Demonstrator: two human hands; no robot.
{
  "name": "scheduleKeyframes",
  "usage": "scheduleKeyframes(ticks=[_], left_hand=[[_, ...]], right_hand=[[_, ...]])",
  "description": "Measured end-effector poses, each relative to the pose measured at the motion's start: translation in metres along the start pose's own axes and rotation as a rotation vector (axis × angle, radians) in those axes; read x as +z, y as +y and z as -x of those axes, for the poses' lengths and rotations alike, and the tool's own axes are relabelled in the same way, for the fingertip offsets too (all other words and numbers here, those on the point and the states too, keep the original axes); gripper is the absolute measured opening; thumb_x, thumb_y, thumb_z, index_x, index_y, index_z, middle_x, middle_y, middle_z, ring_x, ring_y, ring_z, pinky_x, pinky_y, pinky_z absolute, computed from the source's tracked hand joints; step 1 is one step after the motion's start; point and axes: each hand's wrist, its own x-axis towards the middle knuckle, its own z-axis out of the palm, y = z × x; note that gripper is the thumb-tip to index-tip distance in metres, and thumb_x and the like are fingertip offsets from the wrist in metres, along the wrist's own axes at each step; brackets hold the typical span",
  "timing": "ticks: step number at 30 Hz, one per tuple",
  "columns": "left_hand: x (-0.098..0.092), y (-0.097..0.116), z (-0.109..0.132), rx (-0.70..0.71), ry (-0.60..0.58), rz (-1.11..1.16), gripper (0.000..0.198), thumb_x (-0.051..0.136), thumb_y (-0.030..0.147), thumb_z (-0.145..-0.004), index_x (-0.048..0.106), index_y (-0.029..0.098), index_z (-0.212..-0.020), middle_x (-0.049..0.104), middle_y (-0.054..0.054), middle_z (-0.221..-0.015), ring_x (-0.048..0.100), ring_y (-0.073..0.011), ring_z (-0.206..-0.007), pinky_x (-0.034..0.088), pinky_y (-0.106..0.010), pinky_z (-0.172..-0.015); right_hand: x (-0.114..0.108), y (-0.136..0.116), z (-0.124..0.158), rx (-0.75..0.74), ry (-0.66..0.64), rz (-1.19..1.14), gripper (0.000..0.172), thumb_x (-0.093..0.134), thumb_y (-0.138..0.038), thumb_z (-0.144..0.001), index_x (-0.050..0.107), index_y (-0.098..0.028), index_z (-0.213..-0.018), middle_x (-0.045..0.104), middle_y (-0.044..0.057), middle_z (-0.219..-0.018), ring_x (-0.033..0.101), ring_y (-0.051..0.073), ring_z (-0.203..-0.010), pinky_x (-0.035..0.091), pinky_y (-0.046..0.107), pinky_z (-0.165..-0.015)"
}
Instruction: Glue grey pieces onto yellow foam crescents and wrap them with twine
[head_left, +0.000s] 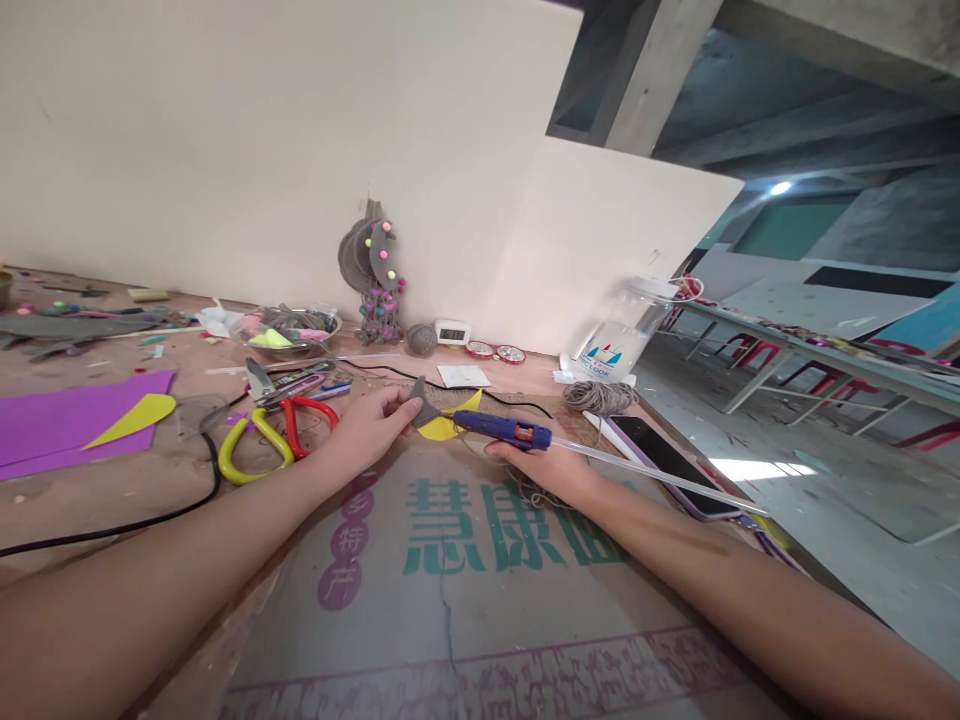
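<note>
In the head view my left hand (380, 420) pinches a small grey piece (425, 404), which looks like felt or yarn-covered card. My right hand (544, 465) is closed around a blue hot glue gun (501, 428), whose nozzle points left at the grey piece. A long clear glue stick (660, 470) sticks out of the gun's back end. Behind the nozzle, a yellow cut-out piece (440, 429) shows in part, its lower side close to my left fingertips. Whether the nozzle touches the grey piece, I cannot tell.
Red-and-yellow-handled pliers (259, 450) lie left of my left hand, beside purple sheets (67, 425). A phone (667, 465), a grey yarn bundle (600, 397) and a clear plastic jug (621, 330) stand or lie right. A black cord (180, 508) crosses the table's left side.
</note>
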Motion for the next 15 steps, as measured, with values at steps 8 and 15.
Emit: scheduleKeyframes(ticks=[8, 15], left_hand=[[-0.0011, 0.0014, 0.0012, -0.009, -0.001, -0.002, 0.032, 0.041, 0.044, -0.081, 0.046, 0.019, -0.061, 0.048, 0.005, -0.055, 0.042, -0.0111, -0.051, 0.030, -0.023, -0.051], [-0.0009, 0.0010, 0.0010, -0.015, -0.017, -0.013, 0.030, 0.041, 0.043, -0.082, 0.046, 0.019, -0.064, 0.049, 0.005, -0.056, 0.043, -0.0112, -0.054, 0.031, -0.023, -0.053]], right_hand=[[0.0021, 0.0063, -0.0006, -0.022, 0.022, 0.021, 0.030, 0.063, -0.048, -0.072, 0.054, -0.019, -0.073, 0.054, -0.001, -0.066, 0.050, 0.013, -0.061, 0.038, 0.023, -0.055], [0.0027, 0.0076, -0.0006, -0.039, 0.032, 0.015, 0.030, 0.064, -0.047, -0.071, 0.054, -0.018, -0.073, 0.055, -0.001, -0.065, 0.050, 0.013, -0.059, 0.038, 0.023, -0.054]])
